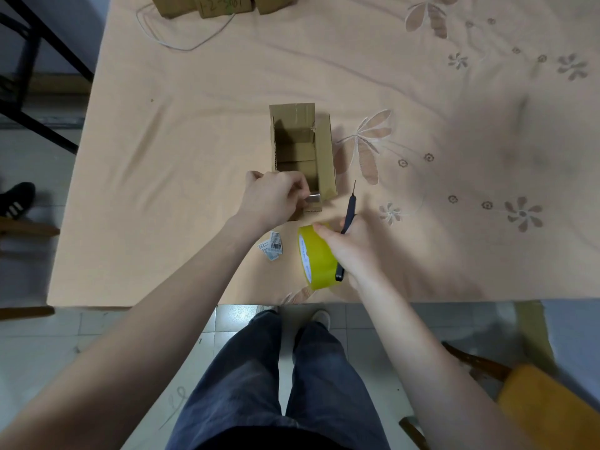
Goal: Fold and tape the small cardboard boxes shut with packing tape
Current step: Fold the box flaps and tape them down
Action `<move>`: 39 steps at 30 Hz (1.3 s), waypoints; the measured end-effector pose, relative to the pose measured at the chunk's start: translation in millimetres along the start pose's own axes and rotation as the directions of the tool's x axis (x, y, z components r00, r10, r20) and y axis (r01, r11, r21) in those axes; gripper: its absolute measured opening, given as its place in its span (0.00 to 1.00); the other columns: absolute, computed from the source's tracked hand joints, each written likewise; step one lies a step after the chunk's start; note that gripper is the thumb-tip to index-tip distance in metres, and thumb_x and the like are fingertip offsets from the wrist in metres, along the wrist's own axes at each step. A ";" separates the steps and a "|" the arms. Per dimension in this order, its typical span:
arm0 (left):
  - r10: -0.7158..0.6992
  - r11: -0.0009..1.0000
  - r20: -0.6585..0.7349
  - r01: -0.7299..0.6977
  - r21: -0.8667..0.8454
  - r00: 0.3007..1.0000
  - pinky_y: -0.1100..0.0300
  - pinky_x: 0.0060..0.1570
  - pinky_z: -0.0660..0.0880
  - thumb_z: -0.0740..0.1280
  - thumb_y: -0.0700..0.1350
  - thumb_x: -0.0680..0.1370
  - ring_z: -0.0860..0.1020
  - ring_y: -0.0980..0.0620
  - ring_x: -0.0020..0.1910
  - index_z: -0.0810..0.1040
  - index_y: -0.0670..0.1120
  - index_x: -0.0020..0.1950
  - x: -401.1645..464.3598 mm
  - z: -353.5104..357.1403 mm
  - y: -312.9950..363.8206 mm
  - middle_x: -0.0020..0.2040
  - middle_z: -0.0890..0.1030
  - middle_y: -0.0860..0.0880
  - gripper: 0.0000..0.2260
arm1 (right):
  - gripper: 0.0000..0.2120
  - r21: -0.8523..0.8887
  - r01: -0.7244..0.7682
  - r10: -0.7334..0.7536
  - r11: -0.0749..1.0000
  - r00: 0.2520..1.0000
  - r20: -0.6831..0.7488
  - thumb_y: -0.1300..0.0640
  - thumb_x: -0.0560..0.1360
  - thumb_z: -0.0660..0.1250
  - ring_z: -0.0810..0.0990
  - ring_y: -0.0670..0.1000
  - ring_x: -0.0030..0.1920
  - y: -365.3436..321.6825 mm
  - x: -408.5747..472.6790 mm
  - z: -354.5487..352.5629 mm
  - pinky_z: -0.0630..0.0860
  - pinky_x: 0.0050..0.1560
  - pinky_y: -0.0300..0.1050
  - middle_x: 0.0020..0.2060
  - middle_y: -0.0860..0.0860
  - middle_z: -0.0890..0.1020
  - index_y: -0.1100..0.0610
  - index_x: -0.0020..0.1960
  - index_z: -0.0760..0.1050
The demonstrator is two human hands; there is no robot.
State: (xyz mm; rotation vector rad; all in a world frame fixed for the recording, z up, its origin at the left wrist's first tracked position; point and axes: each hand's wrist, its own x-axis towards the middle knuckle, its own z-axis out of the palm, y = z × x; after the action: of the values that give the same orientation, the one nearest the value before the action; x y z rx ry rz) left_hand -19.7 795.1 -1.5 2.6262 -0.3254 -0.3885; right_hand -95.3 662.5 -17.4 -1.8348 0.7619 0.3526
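The small cardboard box [302,157] stands at the desk [162,157] centre, flaps raised, its interior showing only folded bottom flaps of corrugated brown board. The left hand [276,196] pinches a shiny strip of tape [314,198] at the box's near edge. The right hand [350,248] is curled round a yellow tape roll [313,258] and a slim dark cutter [349,211]. Torn barcode labels [272,246] lie left of the roll. More brown boxes [224,4] sit at the far edge.

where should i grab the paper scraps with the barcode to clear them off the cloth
Pinch the barcode scraps from above at their curled near edges. They lie almost flat on the tablecloth between the left hand and the tape roll, so only a lifted edge offers purchase.
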 end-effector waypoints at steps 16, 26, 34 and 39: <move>0.042 0.988 -0.114 -0.024 0.156 0.993 0.54 0.50 0.56 0.58 0.42 0.78 0.73 0.50 0.47 0.72 0.54 0.42 4.0 -4.7 -2.5 0.40 0.82 0.52 0.09 | 0.15 0.031 0.057 -0.058 0.998 0.998 0.030 0.54 0.71 0.73 0.75 0.50 0.39 -18.8 -19.8 5.4 0.69 0.31 0.37 0.39 0.50 0.73 0.57 0.48 0.68; 0.058 0.980 -0.214 -0.015 0.197 0.975 0.51 0.53 0.57 0.64 0.47 0.78 0.69 0.49 0.57 0.81 0.53 0.46 4.9 -10.2 -5.8 0.54 0.78 0.55 0.06 | 0.17 0.055 0.053 -0.056 0.997 0.997 0.046 0.54 0.71 0.73 0.77 0.54 0.44 -33.1 -25.1 5.8 0.73 0.45 0.46 0.40 0.53 0.74 0.62 0.50 0.70; 0.039 0.969 -0.170 0.005 0.249 0.985 0.49 0.57 0.58 0.66 0.50 0.77 0.64 0.48 0.64 0.84 0.54 0.48 8.1 -7.1 -7.8 0.60 0.73 0.54 0.07 | 0.17 0.072 -0.006 0.001 0.997 0.998 0.064 0.52 0.70 0.74 0.72 0.47 0.39 -29.0 -15.1 9.1 0.69 0.39 0.42 0.38 0.47 0.71 0.55 0.48 0.66; 0.053 0.965 -0.159 -0.009 0.262 0.986 0.48 0.59 0.56 0.67 0.50 0.75 0.63 0.49 0.66 0.84 0.56 0.45 10.0 -3.1 -8.8 0.61 0.72 0.55 0.06 | 0.17 0.086 -0.017 0.012 0.996 0.998 0.063 0.52 0.70 0.74 0.71 0.43 0.39 -24.7 -11.6 10.7 0.67 0.34 0.38 0.38 0.45 0.71 0.53 0.47 0.66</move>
State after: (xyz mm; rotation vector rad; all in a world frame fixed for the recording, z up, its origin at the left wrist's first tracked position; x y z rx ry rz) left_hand -7.9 801.1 -5.2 2.8825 -0.3848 -0.1217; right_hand -86.8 681.8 3.0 -1.7296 0.7364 0.3791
